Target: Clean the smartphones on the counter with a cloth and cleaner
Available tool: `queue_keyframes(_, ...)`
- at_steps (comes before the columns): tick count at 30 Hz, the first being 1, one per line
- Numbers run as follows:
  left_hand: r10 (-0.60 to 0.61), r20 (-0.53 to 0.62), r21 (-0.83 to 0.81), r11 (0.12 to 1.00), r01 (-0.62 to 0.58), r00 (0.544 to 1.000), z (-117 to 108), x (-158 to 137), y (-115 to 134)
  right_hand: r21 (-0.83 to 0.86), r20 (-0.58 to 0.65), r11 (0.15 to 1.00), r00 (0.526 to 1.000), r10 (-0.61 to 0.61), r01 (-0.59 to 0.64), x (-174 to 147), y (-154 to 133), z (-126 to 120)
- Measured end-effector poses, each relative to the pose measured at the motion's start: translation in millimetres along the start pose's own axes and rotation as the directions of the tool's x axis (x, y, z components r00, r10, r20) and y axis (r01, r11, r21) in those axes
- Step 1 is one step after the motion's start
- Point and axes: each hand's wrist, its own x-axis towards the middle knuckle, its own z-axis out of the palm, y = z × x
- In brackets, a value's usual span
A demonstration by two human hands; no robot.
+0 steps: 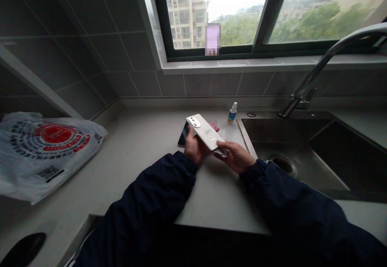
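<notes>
A white phone is held tilted above the counter, its back and oval camera block facing up. My left hand is closed around its left side, the thumb along the edge near the cameras. My right hand grips the lower right end, thumb on the back. Under that end shows a small greyish crumpled piece, its kind unclear. Behind my left hand a dark-screened phone lies on the counter, partly covered. A pinkish, clear-edged item shows just behind the white phone.
A small white-capped spray bottle stands by the sink. The faucet arches over the sink at right. A printed white plastic bag lies on the counter at left. A window is behind.
</notes>
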Motion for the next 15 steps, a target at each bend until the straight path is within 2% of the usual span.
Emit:
queue_keyframes(4, -0.060, 0.007, 0.003, 0.998, 0.060, 0.998, 4.6, -3.3, 0.6, 0.068, 0.019, 0.995, 0.998, 0.068, -0.069, -3.3, 0.4, 4.9)
queue_keyframes(9, -0.056, -0.032, -0.009, 0.998, 0.056, 0.998, 9.6, -5.6, 2.6, 0.110, 0.053, 0.981, 0.986, 0.157, -0.162, -7.7, -4.3, 11.2)
queue_keyframes(15, -0.069, -0.103, -0.011, 0.998, 0.068, 0.992, 8.6, -4.8, 5.7, 0.069, 0.064, 0.973, 0.974, 0.218, -0.222, -9.5, -6.9, 14.2)
